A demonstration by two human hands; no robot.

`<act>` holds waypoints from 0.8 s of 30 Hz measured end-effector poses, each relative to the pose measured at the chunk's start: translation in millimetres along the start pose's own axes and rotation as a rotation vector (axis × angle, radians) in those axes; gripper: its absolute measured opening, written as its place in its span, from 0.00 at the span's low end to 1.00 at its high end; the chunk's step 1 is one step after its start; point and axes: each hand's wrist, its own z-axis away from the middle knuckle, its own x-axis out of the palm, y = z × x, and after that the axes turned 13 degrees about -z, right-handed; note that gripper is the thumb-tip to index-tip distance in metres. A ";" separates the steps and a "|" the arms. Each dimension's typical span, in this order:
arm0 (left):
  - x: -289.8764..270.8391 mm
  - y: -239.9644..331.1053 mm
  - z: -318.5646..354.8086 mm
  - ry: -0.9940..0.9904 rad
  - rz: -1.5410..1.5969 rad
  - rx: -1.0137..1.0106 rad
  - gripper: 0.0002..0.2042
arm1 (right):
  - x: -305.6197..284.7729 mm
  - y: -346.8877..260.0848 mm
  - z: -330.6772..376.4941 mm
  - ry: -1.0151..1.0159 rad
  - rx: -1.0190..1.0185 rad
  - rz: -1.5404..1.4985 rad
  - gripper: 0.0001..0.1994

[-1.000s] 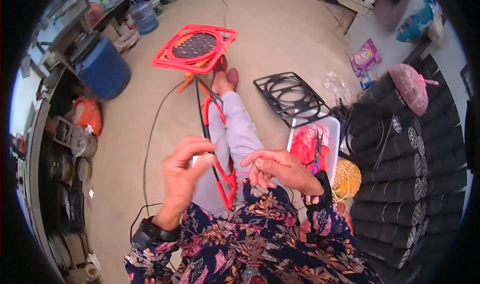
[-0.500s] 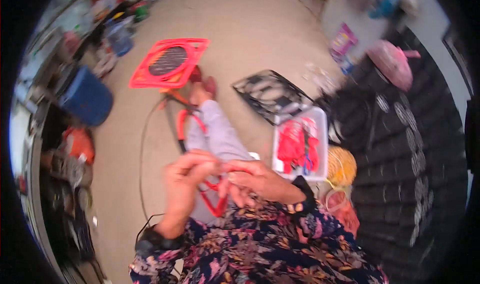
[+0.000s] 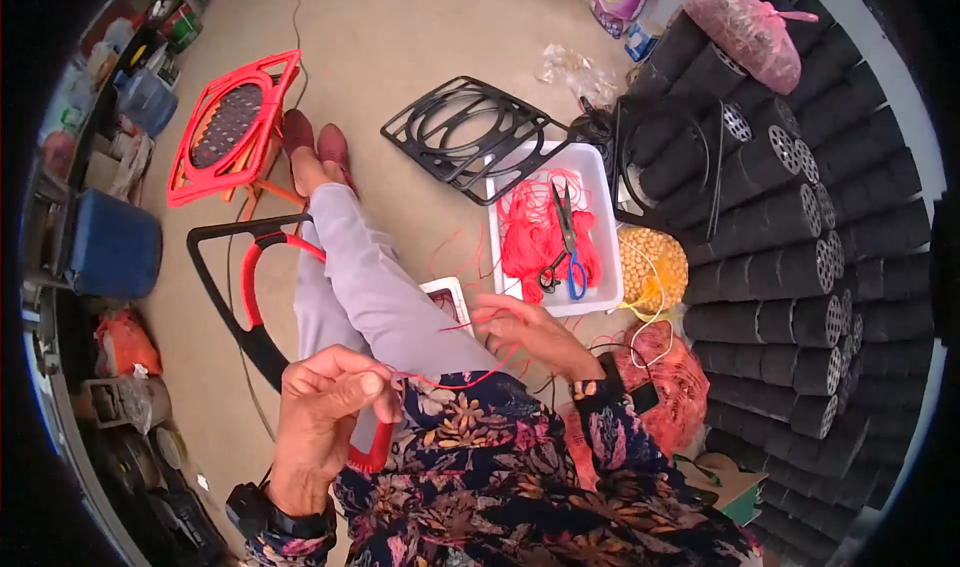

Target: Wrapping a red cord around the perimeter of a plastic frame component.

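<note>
My left hand is closed, thumb and forefinger pinching a thin red cord above my lap. The cord sags across to my right hand, whose bent fingers hold it lightly with a short piece sticking out. Behind the left hand, a black frame leans on my legs, part of it wrapped in red cord; my hand and sleeve hide some of it. A white box shows between my right hand and thigh. Beyond it, a white bin holds bundled red cord and blue-and-black scissors.
A bare black frame rests against the bin's far side. At left stands a stool with a red woven frame on it. Right of the bin are a net sack, a red bag and stacked black perforated cylinders.
My hands, close together before, have drawn apart, left hand lower and leftward, right hand rightward, with red cord now visible between them. The whole view has shifted and sharpened.
</note>
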 end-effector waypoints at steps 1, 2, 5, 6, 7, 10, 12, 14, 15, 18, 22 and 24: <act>4.9 -0.2 -4.9 0.011 0.003 -0.063 0.04 | -26.0 6.4 1.9 0.014 0.004 -0.005 0.18; 10.9 0.3 -9.7 0.008 0.018 -0.103 0.04 | -54.6 19.2 2.8 0.182 -0.276 0.543 0.20; 16.1 -4.4 -17.0 0.020 -0.014 -0.172 0.04 | -38.7 -11.9 9.1 0.469 -0.465 1.287 0.21; 18.3 -6.0 -19.3 0.017 -0.058 -0.197 0.04 | -22.0 -28.3 10.0 0.348 -0.462 0.904 0.20; 21.4 -6.9 -21.1 0.013 -0.059 -0.207 0.04 | -2.3 -42.5 14.2 0.229 -0.446 0.521 0.20; 29.6 -10.7 -27.5 0.010 -0.088 -0.237 0.04 | 68.3 -65.0 30.1 -0.173 -0.418 0.159 0.17; 35.3 -13.7 -31.1 0.073 -0.152 -0.207 0.04 | 78.0 -62.6 27.7 -0.281 -0.401 0.107 0.15; 35.4 -12.9 -31.0 0.073 -0.140 -0.225 0.04 | 73.9 -55.6 21.0 -0.287 -0.330 0.210 0.11; 34.6 -12.8 -31.0 0.073 -0.126 -0.237 0.03 | 70.1 -50.3 18.7 -0.279 -0.329 0.204 0.11; 26.6 -12.2 -30.9 0.008 -0.096 -0.287 0.03 | 59.6 -32.1 13.8 -0.405 -0.313 0.173 0.07; 27.4 -13.8 -32.1 -0.099 0.014 -0.348 0.04 | 42.0 -27.7 8.9 -0.431 -0.189 0.006 0.09; 29.7 -15.1 -33.9 -0.116 0.053 -0.358 0.05 | 39.8 -31.1 7.2 -0.353 -0.326 0.034 0.12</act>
